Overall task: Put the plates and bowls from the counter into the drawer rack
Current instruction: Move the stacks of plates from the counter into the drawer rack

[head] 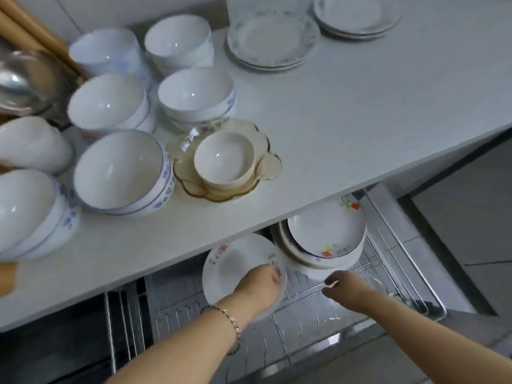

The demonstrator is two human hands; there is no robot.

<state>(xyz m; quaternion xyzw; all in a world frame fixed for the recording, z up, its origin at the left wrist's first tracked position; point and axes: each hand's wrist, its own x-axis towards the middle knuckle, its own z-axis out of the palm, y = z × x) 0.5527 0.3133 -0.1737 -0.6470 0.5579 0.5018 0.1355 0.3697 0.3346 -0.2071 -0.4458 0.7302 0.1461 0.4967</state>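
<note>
Conceivably the plate held by the left hand chips the stack in the drawer rack if rushed; right hand grip unclear.

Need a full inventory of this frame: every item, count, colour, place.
counter: one, white, upper half of view
bowl stacks: about seven, white, some blue-patterned, counter left
glass dish: one, amber, counter front, right of bowl stacks
small bowl: one, cream, inside glass dish
plate stacks: two, white with faint grey pattern, counter back
metal pot: one, silver, far left, blurred
drawer rack: one, steel wire, pulled out below counter
racked plates: several, white with flowers, on edge in drawer rack
held plate: one, white with floral rim, above drawer rack
bracelet: one, gold-toned, left wrist
left hand: one, grips held plate
right hand: one, at rack wire before racked plates, grip unclear
</note>
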